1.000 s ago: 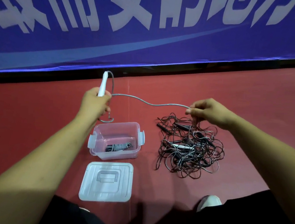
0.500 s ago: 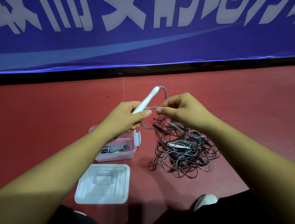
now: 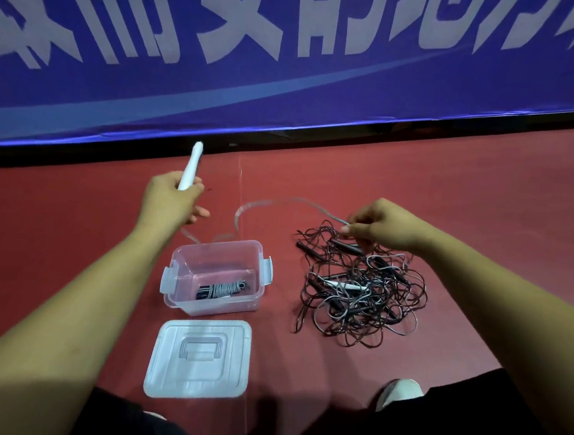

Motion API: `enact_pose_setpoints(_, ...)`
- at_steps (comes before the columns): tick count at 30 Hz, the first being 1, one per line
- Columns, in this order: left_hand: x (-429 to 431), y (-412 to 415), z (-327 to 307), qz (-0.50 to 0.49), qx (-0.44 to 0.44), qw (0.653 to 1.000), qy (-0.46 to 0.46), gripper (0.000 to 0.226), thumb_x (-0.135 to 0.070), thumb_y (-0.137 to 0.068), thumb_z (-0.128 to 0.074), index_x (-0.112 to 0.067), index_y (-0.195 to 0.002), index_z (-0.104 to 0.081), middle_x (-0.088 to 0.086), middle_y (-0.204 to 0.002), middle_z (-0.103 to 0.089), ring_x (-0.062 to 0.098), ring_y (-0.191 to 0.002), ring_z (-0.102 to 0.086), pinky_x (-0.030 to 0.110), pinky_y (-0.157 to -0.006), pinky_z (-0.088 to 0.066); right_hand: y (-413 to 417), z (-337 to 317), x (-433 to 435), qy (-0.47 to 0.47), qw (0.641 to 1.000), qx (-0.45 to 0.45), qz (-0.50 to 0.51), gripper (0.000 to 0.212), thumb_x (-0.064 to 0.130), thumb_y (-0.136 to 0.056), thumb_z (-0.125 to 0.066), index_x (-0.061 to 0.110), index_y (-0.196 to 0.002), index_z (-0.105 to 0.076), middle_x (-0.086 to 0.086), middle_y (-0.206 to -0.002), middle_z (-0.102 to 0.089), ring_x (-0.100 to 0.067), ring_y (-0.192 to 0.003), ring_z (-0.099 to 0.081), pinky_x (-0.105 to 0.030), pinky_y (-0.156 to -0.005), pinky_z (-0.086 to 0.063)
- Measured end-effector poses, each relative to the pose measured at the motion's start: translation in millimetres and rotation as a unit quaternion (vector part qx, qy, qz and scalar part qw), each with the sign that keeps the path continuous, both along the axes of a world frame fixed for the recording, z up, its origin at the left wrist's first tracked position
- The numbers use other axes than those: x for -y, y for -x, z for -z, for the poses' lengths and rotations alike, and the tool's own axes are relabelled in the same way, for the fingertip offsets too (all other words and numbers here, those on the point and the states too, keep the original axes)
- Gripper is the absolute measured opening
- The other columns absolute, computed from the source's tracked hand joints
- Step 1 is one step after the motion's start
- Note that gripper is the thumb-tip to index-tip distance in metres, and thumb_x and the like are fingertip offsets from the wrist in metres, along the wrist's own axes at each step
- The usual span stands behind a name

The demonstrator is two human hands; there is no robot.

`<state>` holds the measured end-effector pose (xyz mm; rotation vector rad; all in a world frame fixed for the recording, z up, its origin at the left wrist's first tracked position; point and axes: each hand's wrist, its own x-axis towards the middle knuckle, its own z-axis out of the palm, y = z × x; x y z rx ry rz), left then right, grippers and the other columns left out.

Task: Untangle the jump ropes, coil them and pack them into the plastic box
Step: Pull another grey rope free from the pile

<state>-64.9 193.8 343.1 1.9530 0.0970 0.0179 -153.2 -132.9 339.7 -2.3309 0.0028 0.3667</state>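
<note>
My left hand [image 3: 172, 199] grips a white jump rope handle [image 3: 190, 166] that points up and away. Its grey cord [image 3: 273, 202], blurred by motion, loops through the air to my right hand [image 3: 379, 224], which pinches it just above the tangled pile of dark and grey jump ropes [image 3: 362, 292] on the red floor. The clear plastic box [image 3: 217, 277] stands open between my arms, with one coiled rope [image 3: 221, 289] lying in it. Several black handles and one white handle lie within the tangle.
The box's clear lid [image 3: 199, 358] lies flat on the floor in front of the box. A blue banner [image 3: 291, 63] with white characters runs along the far side. My dark-clothed knees and a white shoe [image 3: 399, 392] are at the bottom.
My hands were close together half a second ago; now they have spread apart. The left hand swung the white handle left, and the right hand slid along the cord down to the pile.
</note>
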Motion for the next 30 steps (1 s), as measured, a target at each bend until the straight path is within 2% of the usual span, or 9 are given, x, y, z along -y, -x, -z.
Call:
enact_pose_setpoints(5, 35, 33, -9, 0.198, -0.019, 0.977, 0.076, 0.016, -0.01, -0.096, -0.059, -0.011, -0.109, -0.069, 0.016, -0.082, -0.068, 0.01, -0.048, -0.06, 0.016, -0.036, -0.031, 8, -23, -56, -0.044, 0.996, 0.053, -0.064, 0.034, 0.025, -0.092, -0.068, 0.023, -0.058, -0.067, 0.01, -0.043, -0.038, -0.005, -0.04, -0.029, -0.022, -0.044, -0.025)
enact_pose_setpoints(9, 56, 59, -10, 0.328, -0.072, 0.941, 0.037, 0.016, -0.019, -0.098, -0.058, -0.007, -0.103, -0.068, 0.005, -0.062, -0.059, 0.009, -0.043, -0.051, 0.018, -0.037, -0.024, 9, -38, -73, -0.159, 0.981, 0.113, -0.022, 0.02, 0.02, -0.091, -0.069, 0.01, -0.075, -0.073, 0.003, -0.049, -0.041, -0.009, -0.044, -0.029, -0.021, -0.042, -0.022)
enact_pose_setpoints(13, 57, 52, -7, 0.251, -0.046, 0.966, 0.05, 0.021, -0.021, -0.096, -0.062, -0.013, -0.077, -0.057, 0.008, -0.062, -0.048, 0.011, -0.042, -0.036, 0.015, -0.035, -0.023, 10, -29, -58, -0.114, 0.991, 0.064, -0.033, 0.02, 0.023, -0.092, -0.068, 0.013, -0.075, -0.07, 0.004, -0.052, -0.047, -0.007, -0.043, -0.036, -0.018, -0.042, -0.029)
enact_pose_setpoints(16, 47, 37, -11, 0.153, -0.045, 0.972, 0.176, 0.019, -0.015, -0.096, -0.06, -0.015, -0.078, -0.054, 0.002, -0.063, -0.046, 0.007, -0.04, -0.034, 0.013, -0.033, -0.019, 11, -16, -34, 0.006, 0.995, -0.058, -0.079, 0.023, 0.023, -0.096, -0.063, 0.01, -0.079, -0.069, 0.003, -0.065, -0.061, 0.001, -0.046, -0.046, -0.009, -0.049, -0.036)
enact_pose_setpoints(18, 37, 27, -13, 0.116, -0.045, 0.972, 0.197, 0.016, -0.013, -0.096, -0.059, -0.013, -0.081, -0.054, 0.002, -0.063, -0.047, 0.006, -0.038, -0.034, 0.013, -0.033, -0.018, 10, -10, -16, 0.006, 0.994, -0.086, -0.074, 0.02, 0.02, -0.097, -0.061, 0.012, -0.08, -0.069, -0.001, -0.074, -0.067, 0.002, -0.055, -0.053, -0.009, -0.06, -0.04)
enact_pose_setpoints(21, 29, 20, -6, 0.082, -0.053, 0.986, 0.135, 0.012, -0.015, -0.096, -0.06, -0.011, -0.085, -0.059, 0.003, -0.069, -0.057, 0.005, -0.035, -0.042, 0.013, -0.031, -0.02, 5, -8, -1, -0.055, 0.998, -0.024, -0.002, 0.019, 0.021, -0.094, -0.064, 0.005, -0.089, -0.072, -0.012, -0.08, -0.071, -0.009, -0.071, -0.06, -0.021, -0.073, -0.047)
enact_pose_setpoints(24, 28, 18, 1, 0.038, -0.024, 0.999, 0.026, 0.008, -0.013, -0.097, -0.058, -0.009, -0.097, -0.064, 0.01, -0.078, -0.063, 0.008, -0.044, -0.064, 0.016, -0.032, -0.025, 0, -12, -7, -0.082, 0.996, 0.04, 0.023, 0.017, 0.021, -0.093, -0.067, 0.009, -0.084, -0.074, -0.008, -0.063, -0.063, -0.015, -0.06, -0.055, -0.03, -0.065, -0.045)
enact_pose_setpoints(27, 32, 22, 1, 0.093, 0.027, 0.995, 0.006, 0.011, -0.013, -0.096, -0.059, -0.011, -0.102, -0.068, 0.019, -0.084, -0.064, 0.018, -0.052, -0.068, 0.016, -0.035, -0.029, 5, -20, -28, -0.097, 0.994, 0.036, -0.02, 0.019, 0.021, -0.093, -0.067, 0.013, -0.077, -0.074, 0.0, -0.052, -0.046, -0.014, -0.048, -0.037, -0.026, -0.051, -0.03)
enact_pose_setpoints(30, 47, 41, -4, 0.222, -0.013, 0.973, 0.062, 0.016, -0.015, -0.098, -0.059, -0.015, -0.11, -0.069, 0.027, -0.084, -0.068, 0.028, -0.058, -0.062, 0.017, -0.035, -0.027, 10, -28, -54, -0.11, 0.99, 0.051, -0.076, 0.02, 0.019, -0.094, -0.066, 0.014, -0.075, -0.072, 0.008, -0.047, -0.042, -0.009, -0.043, -0.03, -0.02, -0.042, -0.024)
